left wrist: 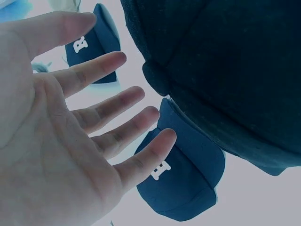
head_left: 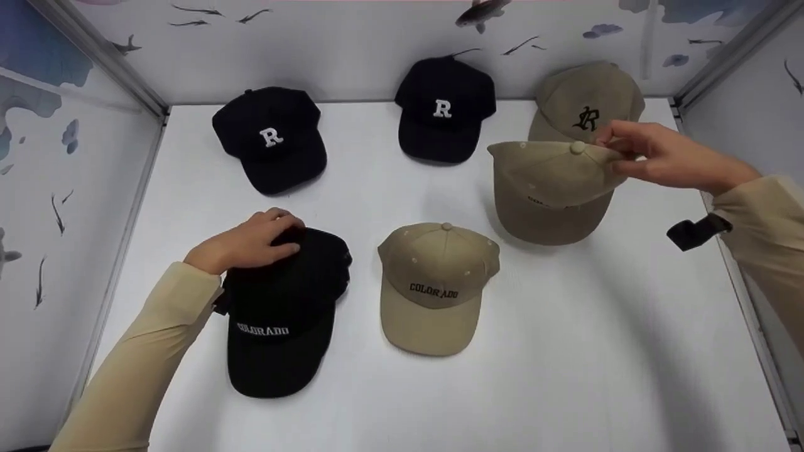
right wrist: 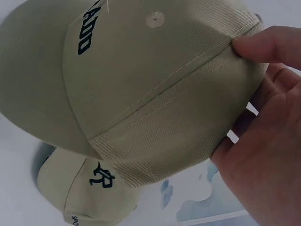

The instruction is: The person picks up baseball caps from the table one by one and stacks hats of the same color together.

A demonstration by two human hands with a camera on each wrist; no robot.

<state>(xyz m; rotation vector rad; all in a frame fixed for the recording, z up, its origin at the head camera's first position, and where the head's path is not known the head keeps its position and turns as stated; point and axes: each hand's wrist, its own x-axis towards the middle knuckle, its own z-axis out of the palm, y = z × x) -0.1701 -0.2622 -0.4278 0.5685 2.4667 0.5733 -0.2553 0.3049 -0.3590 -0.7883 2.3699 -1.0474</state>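
Observation:
My right hand pinches a beige baseball cap at its side near the back, thumb outside and the other fingers behind the fabric. This cap hangs tilted above the table, brim downward, its dark lettering partly visible in the right wrist view. On the left, my left hand is at the back of a black COLORADO cap. In the left wrist view its fingers are spread and nearly straight beside the dark crown; whether they touch it I cannot tell. Between the hands lies another beige COLORADO cap.
Along the back of the white table lie two navy caps with a white R, one at left and one in the middle. A beige R cap leans at back right, partly covered. Patterned panels enclose the table.

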